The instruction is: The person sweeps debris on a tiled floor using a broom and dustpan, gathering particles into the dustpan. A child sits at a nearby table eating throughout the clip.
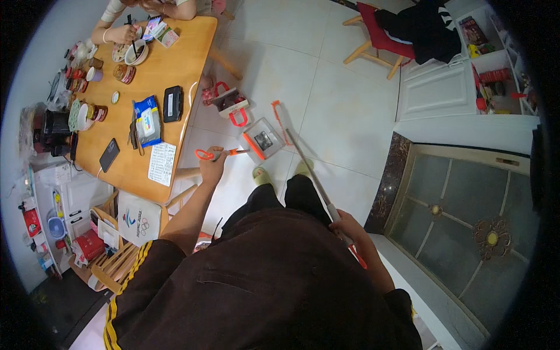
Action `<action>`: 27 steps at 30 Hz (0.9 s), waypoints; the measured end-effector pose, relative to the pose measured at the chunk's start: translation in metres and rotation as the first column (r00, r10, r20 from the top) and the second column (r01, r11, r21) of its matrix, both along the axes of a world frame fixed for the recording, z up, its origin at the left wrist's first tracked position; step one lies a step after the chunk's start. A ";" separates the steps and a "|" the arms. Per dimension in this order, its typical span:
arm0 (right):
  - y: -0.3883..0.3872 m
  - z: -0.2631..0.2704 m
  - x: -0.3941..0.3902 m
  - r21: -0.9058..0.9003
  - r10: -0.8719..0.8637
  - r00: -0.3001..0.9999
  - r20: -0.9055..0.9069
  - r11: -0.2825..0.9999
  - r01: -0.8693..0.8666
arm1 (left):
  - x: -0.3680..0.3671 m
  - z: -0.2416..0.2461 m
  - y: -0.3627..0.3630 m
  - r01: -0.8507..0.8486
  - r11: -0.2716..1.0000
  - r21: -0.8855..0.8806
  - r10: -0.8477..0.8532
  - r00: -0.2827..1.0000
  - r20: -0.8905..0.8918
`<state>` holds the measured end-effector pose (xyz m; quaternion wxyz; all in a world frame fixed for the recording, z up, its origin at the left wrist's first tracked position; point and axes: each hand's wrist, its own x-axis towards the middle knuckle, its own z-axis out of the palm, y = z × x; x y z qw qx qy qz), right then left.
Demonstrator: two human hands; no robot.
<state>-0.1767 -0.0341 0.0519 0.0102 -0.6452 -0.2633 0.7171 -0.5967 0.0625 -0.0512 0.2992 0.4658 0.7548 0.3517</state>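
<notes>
My left hand [214,165] is closed around the grey and orange handle of a long-handled dustpan [273,151]. The pan part, translucent with an orange strip along one edge, is at floor level just ahead of my feet; some dark matter [263,141] shows in its middle. In my right hand [349,226] is the upper part of a broom's metal pole [313,175], its red end sticking out below the fist. The broom head [281,122], edged in orange, lies on the floor along the right side of the pan.
A wooden table [188,57] with jars, wet wipes [148,121] and a phone [109,154] stands at left; a person's hand [120,34] holds chopsticks there. A gift bag [230,103] sits by it. A red chair [385,37] and glass-paned door [455,210] are at right.
</notes>
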 end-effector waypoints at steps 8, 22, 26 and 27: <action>0.038 -0.003 0.070 0.114 -0.033 0.974 0.224 0.993 0.007 | 0.052 -0.019 0.054 -0.092 0.995 -0.041 0.094 0.994 0.048; 0.207 -0.023 0.262 0.204 0.003 0.993 0.117 0.979 -0.027 | 0.187 0.005 0.198 -0.184 0.983 0.012 0.184 0.983 -0.013; 0.271 -0.022 0.273 0.184 0.084 0.985 0.149 0.977 -0.111 | 0.203 0.016 0.228 -0.279 0.960 -0.021 0.280 0.954 0.104; 0.287 -0.024 0.274 0.191 0.115 0.979 0.169 0.971 -0.147 | 0.204 0.014 0.235 -0.289 0.957 -0.034 0.291 0.951 0.102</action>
